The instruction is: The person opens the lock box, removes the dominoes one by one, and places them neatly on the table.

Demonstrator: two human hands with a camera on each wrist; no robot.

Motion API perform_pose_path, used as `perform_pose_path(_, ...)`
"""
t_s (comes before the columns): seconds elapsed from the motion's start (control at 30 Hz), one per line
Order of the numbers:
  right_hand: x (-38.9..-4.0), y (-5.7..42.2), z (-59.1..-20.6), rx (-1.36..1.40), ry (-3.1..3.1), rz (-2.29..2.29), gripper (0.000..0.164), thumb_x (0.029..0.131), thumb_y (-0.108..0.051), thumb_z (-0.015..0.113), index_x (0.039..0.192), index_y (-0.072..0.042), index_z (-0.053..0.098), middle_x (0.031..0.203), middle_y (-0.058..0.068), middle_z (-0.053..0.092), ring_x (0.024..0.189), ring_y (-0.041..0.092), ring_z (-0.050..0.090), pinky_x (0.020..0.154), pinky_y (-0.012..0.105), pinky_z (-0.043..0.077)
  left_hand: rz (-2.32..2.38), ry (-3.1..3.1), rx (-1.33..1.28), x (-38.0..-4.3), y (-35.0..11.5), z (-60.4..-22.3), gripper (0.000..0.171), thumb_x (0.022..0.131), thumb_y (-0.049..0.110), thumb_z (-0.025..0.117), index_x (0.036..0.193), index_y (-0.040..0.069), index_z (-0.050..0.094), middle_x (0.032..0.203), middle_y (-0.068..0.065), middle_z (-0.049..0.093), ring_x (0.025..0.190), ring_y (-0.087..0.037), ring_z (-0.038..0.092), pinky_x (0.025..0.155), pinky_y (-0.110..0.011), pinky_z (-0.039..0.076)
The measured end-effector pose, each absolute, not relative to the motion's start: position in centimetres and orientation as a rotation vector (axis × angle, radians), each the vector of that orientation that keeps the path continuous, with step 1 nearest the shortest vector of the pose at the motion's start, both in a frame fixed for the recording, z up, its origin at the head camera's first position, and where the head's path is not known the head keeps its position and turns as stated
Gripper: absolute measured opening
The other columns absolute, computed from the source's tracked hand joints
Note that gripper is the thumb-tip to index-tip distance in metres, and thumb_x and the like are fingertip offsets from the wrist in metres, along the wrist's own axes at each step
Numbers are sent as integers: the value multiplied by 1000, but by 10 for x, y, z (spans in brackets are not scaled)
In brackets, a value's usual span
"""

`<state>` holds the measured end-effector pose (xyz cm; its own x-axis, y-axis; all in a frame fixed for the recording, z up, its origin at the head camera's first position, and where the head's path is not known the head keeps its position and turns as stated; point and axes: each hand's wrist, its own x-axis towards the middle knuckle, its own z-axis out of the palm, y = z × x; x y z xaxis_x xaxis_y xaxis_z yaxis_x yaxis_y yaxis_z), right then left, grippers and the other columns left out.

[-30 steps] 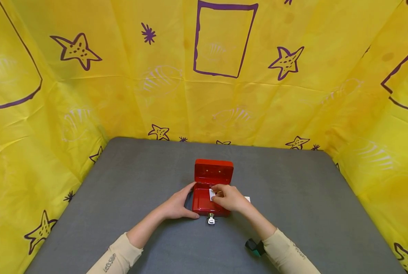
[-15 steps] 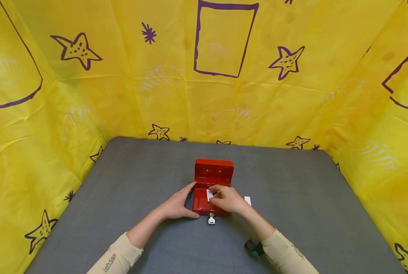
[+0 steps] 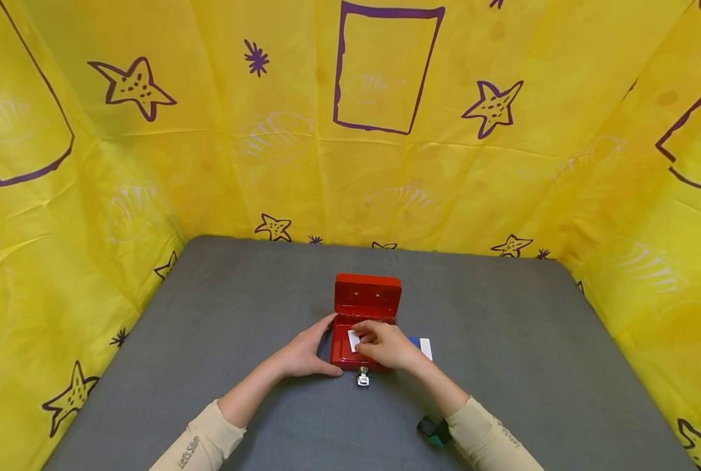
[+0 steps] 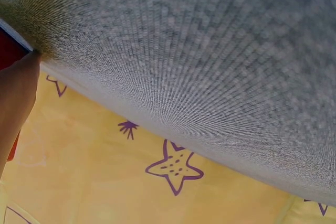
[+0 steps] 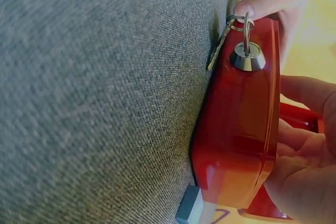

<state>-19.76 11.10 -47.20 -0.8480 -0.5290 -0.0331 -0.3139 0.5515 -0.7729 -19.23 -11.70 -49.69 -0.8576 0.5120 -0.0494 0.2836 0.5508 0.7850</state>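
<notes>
A red cash box stands at mid-table with its lid raised. At its left side my left hand grips the box, thumb at the front corner and fingers toward the back. My right hand reaches inside and pinches a small flat white piece between thumb and fingers. In the right wrist view a key with a ring sits in the front lock; the fingers there hide the white piece. The left wrist view catches only part of the left hand and a corner of red box.
A small blue and white block lies on the grey tabletop just right of the box, partly behind the right hand. A black and green strap is at the right forearm. Yellow patterned cloth encloses the table.
My right hand has shifted slightly left and toward the front inside the box, carrying the white piece with it. More of the blue and white block now shows. The left hand stays put.
</notes>
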Motion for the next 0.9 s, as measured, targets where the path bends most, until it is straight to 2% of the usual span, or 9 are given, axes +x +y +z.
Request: perform_pose_path(0.9,-196,108,-470,-624,2535,-1134,40,87,-9,67,124,1,61,116,13,66,91,23,66,81,39,55,1204,2516,668,-192,-117,-497,104,69,28,88,152,7,27,147,-12,42,132,-30,41,108,-54,33)
